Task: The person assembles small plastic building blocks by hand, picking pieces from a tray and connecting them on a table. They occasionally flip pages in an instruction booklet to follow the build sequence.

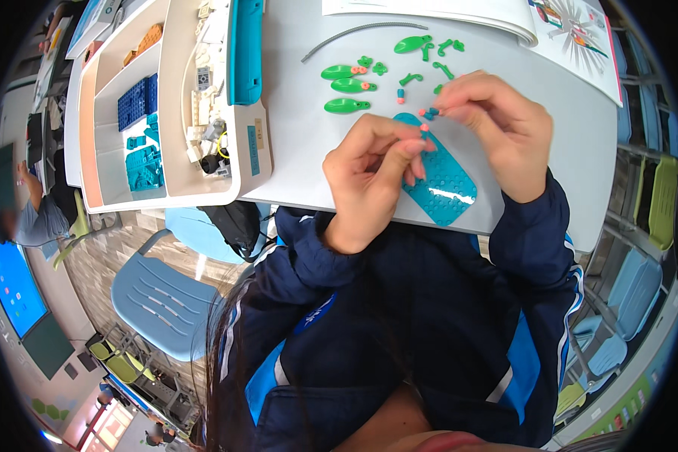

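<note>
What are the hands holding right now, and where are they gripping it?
The right hand pinches a small teal-and-pink connector piece at its end with the fingertips. The left hand pinches a tiny pink peg; exact contact is too small to tell.

The grey table (294,113) carries a teal plate (448,184), green leaves (346,89), a grey tube (354,34), a booklet (505,19) and a parts tray (196,113).

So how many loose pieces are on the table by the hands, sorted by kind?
Green oval leaf pieces: 4
Small green connector pieces: about 7, some too small to be sure
Teal perforated plate: 1
Grey flexible rod: 1
Total: about 13
</note>
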The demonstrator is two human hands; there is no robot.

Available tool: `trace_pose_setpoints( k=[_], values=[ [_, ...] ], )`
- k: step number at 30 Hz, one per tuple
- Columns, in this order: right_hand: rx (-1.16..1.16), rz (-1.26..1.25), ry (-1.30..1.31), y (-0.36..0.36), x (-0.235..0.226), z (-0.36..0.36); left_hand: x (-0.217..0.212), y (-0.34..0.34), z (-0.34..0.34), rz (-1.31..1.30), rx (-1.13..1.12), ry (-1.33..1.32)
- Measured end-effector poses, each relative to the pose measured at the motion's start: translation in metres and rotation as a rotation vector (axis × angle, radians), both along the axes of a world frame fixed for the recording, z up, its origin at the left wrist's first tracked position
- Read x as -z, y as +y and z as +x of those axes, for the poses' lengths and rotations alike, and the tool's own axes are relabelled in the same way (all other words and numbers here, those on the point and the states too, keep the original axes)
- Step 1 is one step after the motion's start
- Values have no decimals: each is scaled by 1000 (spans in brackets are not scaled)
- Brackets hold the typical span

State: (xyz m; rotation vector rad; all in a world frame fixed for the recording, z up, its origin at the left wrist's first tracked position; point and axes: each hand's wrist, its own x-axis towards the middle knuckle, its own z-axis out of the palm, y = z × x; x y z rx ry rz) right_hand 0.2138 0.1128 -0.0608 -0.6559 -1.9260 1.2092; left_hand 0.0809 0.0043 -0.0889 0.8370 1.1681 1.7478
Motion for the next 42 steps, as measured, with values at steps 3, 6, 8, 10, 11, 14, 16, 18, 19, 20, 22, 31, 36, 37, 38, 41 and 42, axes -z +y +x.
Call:
trace_pose_setpoints(
  k=[3, 6, 8, 10, 11, 14, 16, 18, 19, 20, 22, 31, 36, 37, 38, 41, 42],
  values=[
    [-11, 46, -99, -1, 4, -6, 8, 11, -3, -57, -12, 119],
    [-69, -8, -137, 0, 5, -4, 12, 10, -1, -64, -21, 220],
    [-141, -107, -121, 5, 5, 0, 12, 7, -1, -39, -13, 234],
    [-212, -173, -105, 9, 6, 2, 12, 5, -2, -6, 11, 203],
    [-185, -197, -82, 9, 7, 2, 12, 5, -2, -1, -4, 185],
    [-86, -191, -57, 8, 10, 0, 9, 6, -3, -7, -73, 143],
    [6, -83, -105, 13, 12, -2, 3, 3, -6, -36, -152, 129],
    [60, -5, -180, 15, 17, -4, 2, -2, -17, -43, -155, 113],
    [88, 33, -217, 15, 20, -6, 3, -5, -23, -47, -156, 105],
    [83, 89, -258, 15, 22, -6, 5, -8, -28, -27, -129, 89],
    [65, 201, -337, 16, 26, -8, 10, -13, -37, 12, -82, 58],
    [-5, 622, -409, 9, 9, -47, 1, -4, -37, -77, -237, -4],
    [-31, 867, -526, 9, 10, -66, 5, 10, -50, 13, -395, 797],
    [-35, 909, -558, 10, 11, -68, 7, 10, -53, -4, -378, 816],
    [-36, 945, -562, 10, 12, -69, 9, 9, -56, -20, -362, 835],
    [-48, 1047, -601, 5, 16, -72, 14, 6, -59, -82, -257, 900],
    [-56, 1081, -633, 3, 17, -73, 14, 6, -59, -89, -235, 909]
  ],
)
